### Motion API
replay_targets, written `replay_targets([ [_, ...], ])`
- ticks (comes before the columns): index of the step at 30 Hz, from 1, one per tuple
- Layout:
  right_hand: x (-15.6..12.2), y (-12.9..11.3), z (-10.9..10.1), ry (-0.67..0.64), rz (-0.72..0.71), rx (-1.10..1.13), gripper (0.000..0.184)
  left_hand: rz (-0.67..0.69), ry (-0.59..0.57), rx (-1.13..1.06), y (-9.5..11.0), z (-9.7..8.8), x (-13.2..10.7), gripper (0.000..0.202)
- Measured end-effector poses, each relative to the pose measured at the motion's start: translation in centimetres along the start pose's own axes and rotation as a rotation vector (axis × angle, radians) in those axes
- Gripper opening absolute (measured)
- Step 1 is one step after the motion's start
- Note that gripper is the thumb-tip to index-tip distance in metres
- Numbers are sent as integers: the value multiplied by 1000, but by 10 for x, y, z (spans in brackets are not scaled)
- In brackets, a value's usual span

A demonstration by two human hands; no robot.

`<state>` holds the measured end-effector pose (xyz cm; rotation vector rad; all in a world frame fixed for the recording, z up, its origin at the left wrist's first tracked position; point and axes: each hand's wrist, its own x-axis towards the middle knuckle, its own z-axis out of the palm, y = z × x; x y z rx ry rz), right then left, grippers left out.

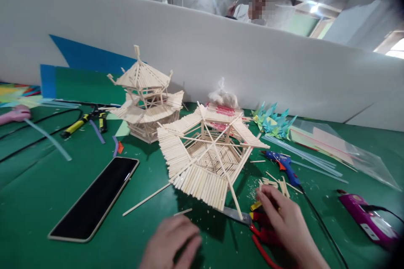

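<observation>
A roof-like frame of pale wooden sticks (202, 183) stands before me, its slatted panels around an open middle crossed by long sticks. Below its front edge, my left hand (172, 241) has curled fingers, blurred by motion; whether it holds anything does not show. My right hand (280, 214) pinches what looks like a short wooden stick (260, 185), close to a small pile of cut sticks (284, 187). Beneath that hand lie red-handled scissors (257, 231), partly covered, their blades pointing under the frame. One loose stick (147, 197) rests to the left of the frame.
Behind stands a tiered stick pagoda (145, 92). A phone (94, 199) lies left on the green table (25, 218). To the right are a blue glue gun (284, 166), clear glue sticks (306, 157) and a purple device (366, 218). Beyond the white partition (94, 21) is a person (246, 10).
</observation>
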<state>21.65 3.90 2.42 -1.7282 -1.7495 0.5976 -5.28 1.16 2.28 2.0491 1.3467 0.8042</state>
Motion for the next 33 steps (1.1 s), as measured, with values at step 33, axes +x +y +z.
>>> replay_targets([
  [33, 10, -3, -10, 1, -32, -180, 30, -339, -71, -191, -14, -40, -9, 18],
])
